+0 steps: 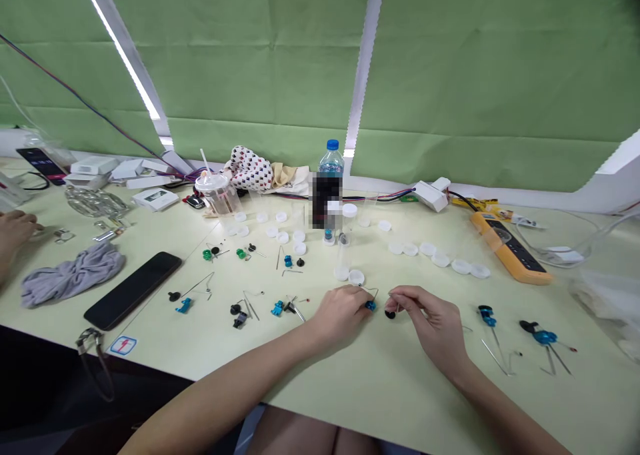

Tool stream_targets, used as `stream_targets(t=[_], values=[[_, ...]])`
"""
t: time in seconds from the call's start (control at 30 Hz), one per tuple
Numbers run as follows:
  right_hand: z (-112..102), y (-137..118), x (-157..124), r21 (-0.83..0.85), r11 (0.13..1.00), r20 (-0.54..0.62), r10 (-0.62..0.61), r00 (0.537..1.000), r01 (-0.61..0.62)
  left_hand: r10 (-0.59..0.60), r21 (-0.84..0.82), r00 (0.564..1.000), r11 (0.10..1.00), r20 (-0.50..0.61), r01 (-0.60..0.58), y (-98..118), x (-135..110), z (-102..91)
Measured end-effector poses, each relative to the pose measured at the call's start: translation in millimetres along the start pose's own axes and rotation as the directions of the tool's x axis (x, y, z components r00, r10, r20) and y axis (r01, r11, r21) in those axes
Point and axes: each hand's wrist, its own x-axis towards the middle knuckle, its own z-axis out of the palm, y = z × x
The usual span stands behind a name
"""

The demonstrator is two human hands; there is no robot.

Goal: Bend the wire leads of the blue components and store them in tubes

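Note:
My left hand (pixel 340 313) rests on the table, its fingers closed on a small blue metal part (pixel 370 305); a thin bent metal rod sticks up beside it. Just to the right, my right hand (pixel 430 318) pinches with thumb and fingertips at a small black round piece (pixel 390 314). Whether a thin rod is also in that pinch is too small to tell. Behind my left hand stands a clear tube (pixel 342 258) with a white cap (pixel 356 277) lying near it. To the right lie more blue parts (pixel 545 337) with black knobs and thin rods.
More small sets with green (pixel 207 255), blue (pixel 184 305) and black pieces (pixel 240 319) lie leftward. White caps (pixel 441 259) are spread behind. A bottle (pixel 332 158), an orange power strip (pixel 515 251), a phone (pixel 134 289), and a grey scrunchie (pixel 74 275) surround them. Another person's hand (pixel 17 235) is far left.

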Motion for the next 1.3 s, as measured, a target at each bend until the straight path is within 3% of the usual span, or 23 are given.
stream_targets(t=[0.13, 0.3, 0.5, 0.6, 0.8, 1.3], values=[[0, 1, 0, -0.024, 0.999, -0.018, -0.04, 0.999, 0.04, -0.061, -0.19, 0.998, 0.98, 0.008, 0.062, 4, -2, -5.5], [0, 1, 0, -0.115, 0.978, 0.007, -0.172, 0.985, 0.172, -0.099, -0.454, 0.994, 0.888, -0.041, 0.07, 11, -6, -17.8], [0, 2, 1, -0.214, 0.936, 0.049, -0.276, 0.96, 0.28, -0.169, -0.77, 0.985, 0.623, 0.038, 0.137, 11, -3, -19.4], [1, 2, 1, -0.207, 0.931, 0.054, -0.295, 0.954, 0.3, -0.18, -0.84, 0.984, 0.53, 0.019, 0.113, 9, 0, -18.3], [2, 0, 2, -0.204, 0.919, 0.029, -0.34, 0.94, 0.338, -0.211, -0.937, 0.973, 0.312, 0.096, 0.16, 8, 2, -19.4], [4, 2, -1, -0.408, 0.79, 0.091, -0.463, 0.882, 0.457, -0.248, -0.904, 0.964, 0.383, 0.098, 0.19, 11, 0, -18.6]])
